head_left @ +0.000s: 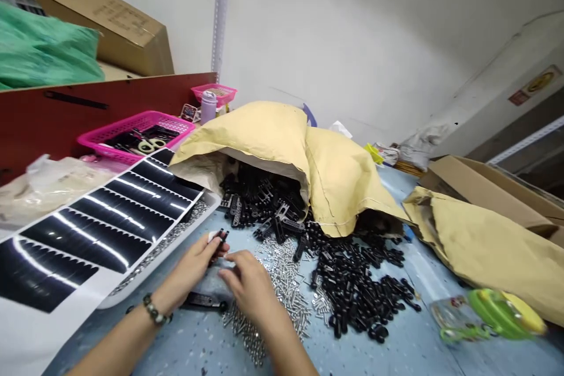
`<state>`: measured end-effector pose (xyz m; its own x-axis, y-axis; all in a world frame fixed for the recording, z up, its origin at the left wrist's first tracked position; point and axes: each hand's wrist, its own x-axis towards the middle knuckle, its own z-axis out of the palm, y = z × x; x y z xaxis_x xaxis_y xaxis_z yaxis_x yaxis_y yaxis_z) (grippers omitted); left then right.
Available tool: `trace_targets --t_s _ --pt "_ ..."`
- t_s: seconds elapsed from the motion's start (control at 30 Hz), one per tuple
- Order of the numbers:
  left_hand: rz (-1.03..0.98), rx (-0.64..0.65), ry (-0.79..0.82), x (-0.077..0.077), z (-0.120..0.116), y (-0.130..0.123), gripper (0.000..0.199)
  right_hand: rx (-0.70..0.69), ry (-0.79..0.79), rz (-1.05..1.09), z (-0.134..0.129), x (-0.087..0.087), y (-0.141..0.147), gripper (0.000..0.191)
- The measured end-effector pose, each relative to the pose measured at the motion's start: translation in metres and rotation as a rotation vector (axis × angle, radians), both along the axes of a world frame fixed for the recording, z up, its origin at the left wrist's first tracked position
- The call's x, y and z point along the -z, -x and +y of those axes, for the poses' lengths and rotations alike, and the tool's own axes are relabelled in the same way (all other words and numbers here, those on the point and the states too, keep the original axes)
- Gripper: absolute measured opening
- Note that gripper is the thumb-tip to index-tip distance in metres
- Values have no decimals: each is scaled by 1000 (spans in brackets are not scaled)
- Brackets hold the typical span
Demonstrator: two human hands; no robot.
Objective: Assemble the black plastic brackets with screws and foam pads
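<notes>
My left hand pinches a small black plastic part with a bit of white at its tip. My right hand sits just beside it, fingers curled, and whatever they touch is hidden. Below both hands lies a black bracket on the blue-grey table. A pile of silver screws spreads under my right wrist. Further right is a heap of black plastic fittings, spilling from a torn kraft paper sack.
On the left, a white tray holds a glossy black-and-white sheet and small silver parts. Behind it stand a pink basket with scissors and a lilac bottle. A second kraft sack, a cardboard box and a green plastic item lie right.
</notes>
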<state>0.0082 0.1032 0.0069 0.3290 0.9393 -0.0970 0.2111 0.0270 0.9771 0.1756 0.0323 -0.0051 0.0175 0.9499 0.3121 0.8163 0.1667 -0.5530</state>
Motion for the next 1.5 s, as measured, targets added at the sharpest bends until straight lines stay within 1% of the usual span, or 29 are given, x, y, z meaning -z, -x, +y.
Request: trace_targets --t_s 0.03,0.07,0.1,0.13,0.2,0.23,0.27,0.33,0.4,0.43,0.53,0.6,0.63,0.7,0.73,0.8,0.87,0.93,1.0,1.07,1.13,1.2,1.3,1.4,1.5 --pt "10 1 -14 -1 3 -1 47 101 -32 27 -6 -2 -21 19" --pt "45 8 -41 -2 6 0 44 308 -75 26 -10 -6 -45 18" --pt "104 29 -75 -1 8 2 42 424 -100 16 -13 -9 -72 21" --pt "181 67 -111 0 9 5 40 498 -120 6 -14 -11 -98 24" --pt "349 165 -161 6 7 11 38 560 -130 -9 -13 -13 -141 23" --pt "417 210 -170 9 5 13 38 563 -131 -10 -11 -12 -155 20" --pt "462 238 -169 13 2 16 39 554 -128 -9 -9 -9 -163 17" --pt "515 262 -179 18 -3 20 41 522 -120 7 -8 -4 -169 13" --pt "519 273 -203 17 -6 22 45 496 -112 39 -13 0 -164 12" --pt "503 275 -217 14 -7 22 46 488 -111 61 -16 0 -160 13" --pt "405 335 -214 -3 -11 14 41 459 -112 142 -28 -5 -139 28" --pt "342 428 -189 -18 -16 1 37 375 -74 293 -30 -11 -114 34" --pt "330 457 -203 -25 -19 -7 35 309 -38 406 -30 -14 -98 34" --pt "314 456 -269 -35 -25 -22 26 168 41 594 -26 -21 -65 27" --pt "290 461 -299 -38 -27 -27 22 121 59 636 -23 -24 -49 24" --pt "261 453 -328 -38 -29 -31 17 91 47 620 -17 -29 -23 20" --pt "260 425 -328 -35 -29 -29 16 79 35 575 -14 -33 -7 21" --pt "267 386 -323 -32 -27 -23 17 51 39 552 -14 -33 -2 23" --pt "271 359 -322 -31 -26 -18 17 32 31 556 -14 -32 -2 23" --pt "274 347 -319 -32 -26 -14 18 40 10 581 -15 -30 -6 23" --pt "277 362 -324 -35 -27 -10 18 28 11 583 -15 -31 -9 19" --pt "291 387 -376 -38 -28 -8 17 -9 4 513 -15 -37 -11 14" --pt "357 394 -513 -41 -24 -6 22 -62 -75 373 -16 -49 -11 13" --pt "421 416 -602 -45 -18 -4 28 -106 -114 372 -16 -58 -9 15" --pt "449 453 -654 -51 -13 -2 30 -95 -107 420 -15 -57 -8 14"
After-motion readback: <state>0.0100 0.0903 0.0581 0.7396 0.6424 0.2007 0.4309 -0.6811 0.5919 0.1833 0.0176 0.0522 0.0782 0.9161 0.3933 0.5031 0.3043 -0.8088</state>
